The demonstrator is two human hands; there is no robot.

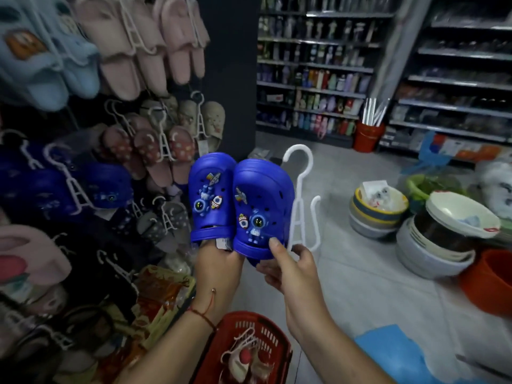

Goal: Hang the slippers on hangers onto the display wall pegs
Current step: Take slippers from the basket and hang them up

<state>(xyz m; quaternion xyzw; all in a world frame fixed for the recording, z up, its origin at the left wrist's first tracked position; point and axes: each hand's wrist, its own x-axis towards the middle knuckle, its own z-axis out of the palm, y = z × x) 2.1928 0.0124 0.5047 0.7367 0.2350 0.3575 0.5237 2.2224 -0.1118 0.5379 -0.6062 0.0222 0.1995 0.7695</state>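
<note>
Two small blue clogs with space charms stand toes-down side by side in front of me. My left hand (pixel 217 266) grips the left clog (pixel 212 198) from below. My right hand (pixel 291 268) holds the right clog (pixel 261 209), thumb on its front, and also pinches the lower end of a white plastic hanger (pixel 300 200). The hanger's hook points up, free of any peg. The display wall (pixel 91 134) on the left carries many slippers on white hangers.
A red basket (pixel 271 331) with a slipper inside sits below my arms. Stacked bowls (pixel 440 231) and an orange tub (pixel 487 284) stand on the floor to the right. Shelves of bottles (pixel 313 79) line the back, with an orange bucket (pixel 368 137) before them.
</note>
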